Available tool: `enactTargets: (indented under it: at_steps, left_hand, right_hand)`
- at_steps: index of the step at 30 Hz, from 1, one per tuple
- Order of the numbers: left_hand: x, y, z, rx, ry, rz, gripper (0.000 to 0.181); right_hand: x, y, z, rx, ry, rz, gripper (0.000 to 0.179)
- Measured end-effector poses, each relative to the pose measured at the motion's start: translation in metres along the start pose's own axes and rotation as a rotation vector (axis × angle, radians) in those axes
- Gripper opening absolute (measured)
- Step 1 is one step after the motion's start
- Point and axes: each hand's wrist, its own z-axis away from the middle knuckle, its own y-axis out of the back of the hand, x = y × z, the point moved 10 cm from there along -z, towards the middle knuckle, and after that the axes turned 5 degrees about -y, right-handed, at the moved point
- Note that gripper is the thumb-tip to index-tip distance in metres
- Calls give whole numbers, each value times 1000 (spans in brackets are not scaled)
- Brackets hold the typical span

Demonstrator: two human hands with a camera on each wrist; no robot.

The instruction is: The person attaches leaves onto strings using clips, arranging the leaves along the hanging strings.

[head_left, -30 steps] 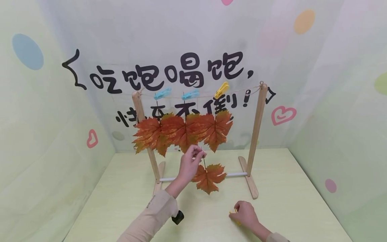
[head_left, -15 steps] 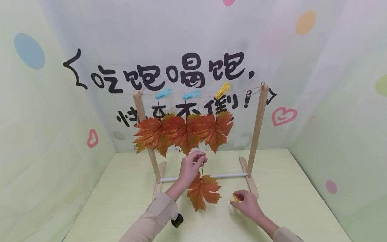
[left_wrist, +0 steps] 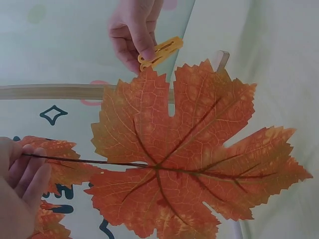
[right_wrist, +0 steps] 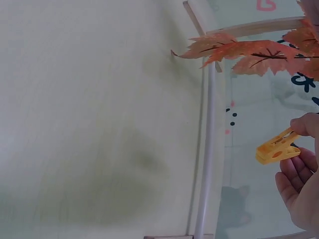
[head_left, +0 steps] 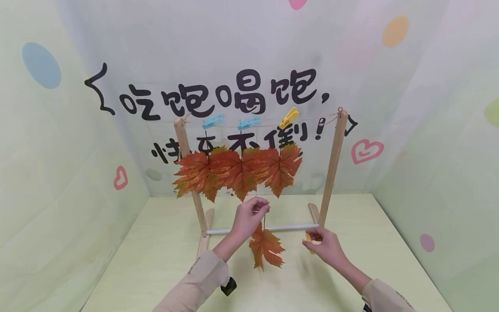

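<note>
By its thin dark stem, an orange-red artificial leaf [head_left: 267, 248] hangs from my left hand [head_left: 249, 216], which pinches the stem between thumb and fingers. The leaf's full face [left_wrist: 199, 149] fills much of the left wrist view. My right hand [head_left: 327, 246] holds a yellow clothespin [right_wrist: 276, 149] by its handle end, to the right of the leaf and slightly above the table. Behind my left hand, three similar leaves [head_left: 241, 169] hang from a twine line, two under blue clothespins [head_left: 248, 123] and one under another yellow clothespin [head_left: 289, 118].
The twine runs between two wooden posts [head_left: 333, 167] on wooden feet, joined low down by a white rod [head_left: 292, 227]. A pale table [head_left: 156, 268] lies beneath, with a printed wall cloth behind. A black strap piece [head_left: 228, 286] shows at my left sleeve.
My right hand has risen from near the table with the yellow clothespin and moved slightly right. My left hand has lowered a little, and the leaf it holds has swung and turned.
</note>
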Motion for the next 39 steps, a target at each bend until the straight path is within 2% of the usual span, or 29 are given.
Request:
enactTargets:
  at_steps: [12, 17, 29, 31, 35, 39]
  left_hand:
    - [2, 0, -7, 1, 17, 52, 11]
    - [1, -3, -12, -19, 49, 99, 12]
    - [15, -12, -20, -56, 36, 116, 16]
    - [14, -14, -21, -60, 40, 122, 17]
    - [0, -21, -27, -72, 65, 135, 19]
    - [-7, -28, -35, -74, 56, 143, 19]
  right_hand:
    - [-31, 26, -18, -51, 97, -1, 26]
    - [-44, 39, -25, -66, 125, 7, 27]
    - [-75, 68, -41, -40, 206, 62, 28]
    - [-79, 72, -43, -34, 225, 67, 28]
    - [-88, 82, -49, -6, 258, 68, 28]
    - [-95, 94, -53, 17, 264, 60, 28]
